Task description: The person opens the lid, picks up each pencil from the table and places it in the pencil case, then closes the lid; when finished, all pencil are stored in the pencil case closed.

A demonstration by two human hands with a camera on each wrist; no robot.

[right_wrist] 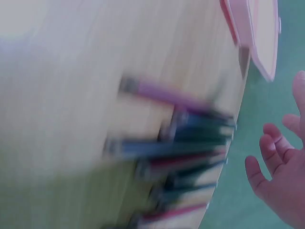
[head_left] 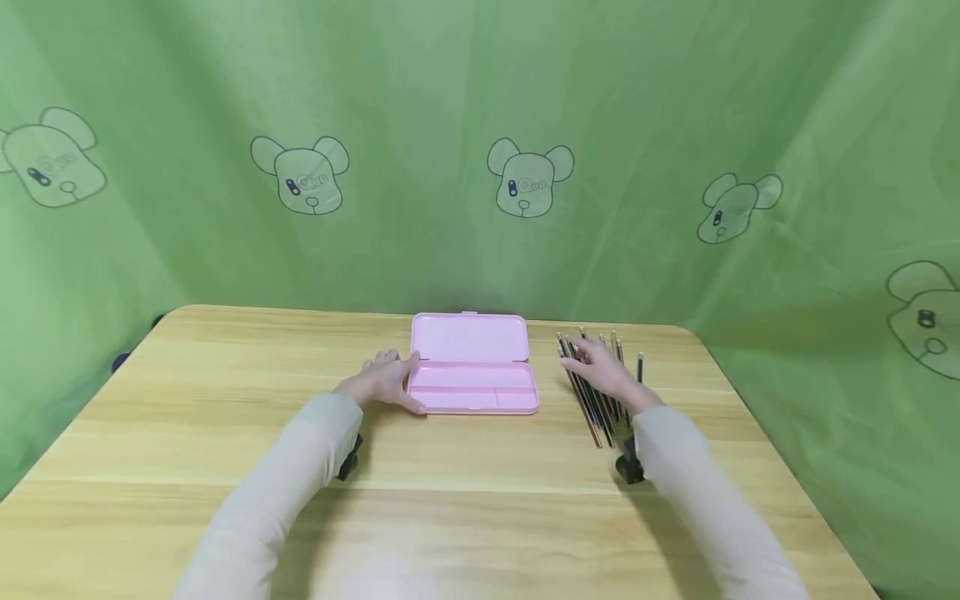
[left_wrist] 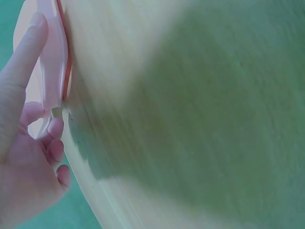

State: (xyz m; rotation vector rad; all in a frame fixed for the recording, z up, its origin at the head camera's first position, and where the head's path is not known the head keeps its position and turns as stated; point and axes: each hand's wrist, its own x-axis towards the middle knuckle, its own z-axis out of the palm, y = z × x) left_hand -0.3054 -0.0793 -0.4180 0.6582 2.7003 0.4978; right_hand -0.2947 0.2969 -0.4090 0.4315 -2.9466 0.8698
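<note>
A pink pencil case (head_left: pixel 453 377) lies with its lid raised at the back of the table, and its compartments hold nothing. My left hand (head_left: pixel 384 382) holds the case's left end, thumb along the front edge and fingers round the far side. In the left wrist view, the thumb lies against the pink case (left_wrist: pixel 53 62) and the other fingers curl near its hinge corner. To the right lies a loose bundle of pencils (head_left: pixel 581 392). Above them hovers my right hand (head_left: pixel 603 375), fingers loosely spread. The right wrist view shows blurred pencils (right_wrist: pixel 167 148) apart from the right hand (right_wrist: pixel 286 171).
The wooden table (head_left: pixel 480 517) has rounded back corners. Behind it and at the sides hangs a green curtain (head_left: pixel 420 233) with bear-head prints. A single dark pencil (head_left: pixel 640 367) lies a little right of the bundle. Black wrist mounts (head_left: pixel 630 462) sit under the forearms.
</note>
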